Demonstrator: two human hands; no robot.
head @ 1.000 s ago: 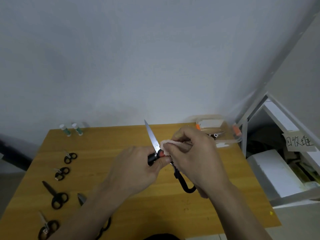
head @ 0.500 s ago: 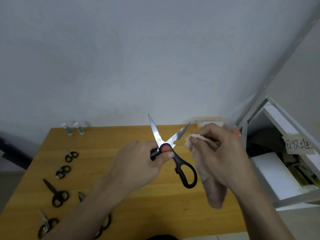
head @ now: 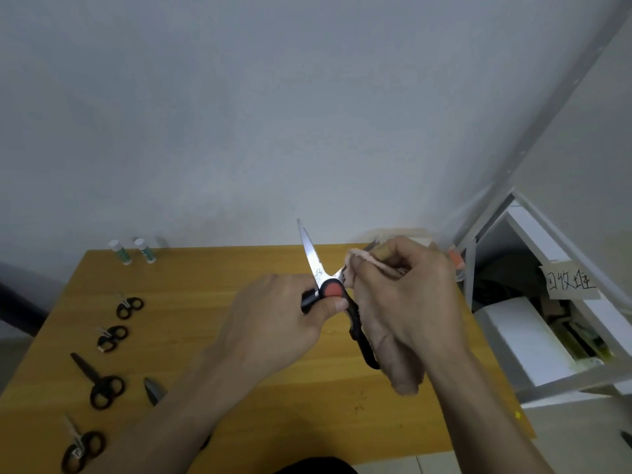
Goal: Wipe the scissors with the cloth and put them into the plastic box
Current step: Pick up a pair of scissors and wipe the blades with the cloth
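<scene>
From the head view, the left hand (head: 273, 323) gripped one black plastic handle of the large steel kitchen scissors with a red pivot cap (head: 331, 289), thumb pressed just under the cap. The scissors stood spread open above the middle of the yellow wooden table (head: 212, 323), the serrated blade pointing up toward the far edge. The right hand (head: 407, 302), touching the scissors, pinched the soft pale pink cloth (head: 362, 265) around the other blade, which was almost wholly hidden. The clear plastic box with an orange clasp (head: 456, 260) sat at the far right corner, mostly behind that hand. Small black-handled scissors (head: 102, 388) lay along the left edge, and two white-capped tubes (head: 133, 251) at the far left corner.
</scene>
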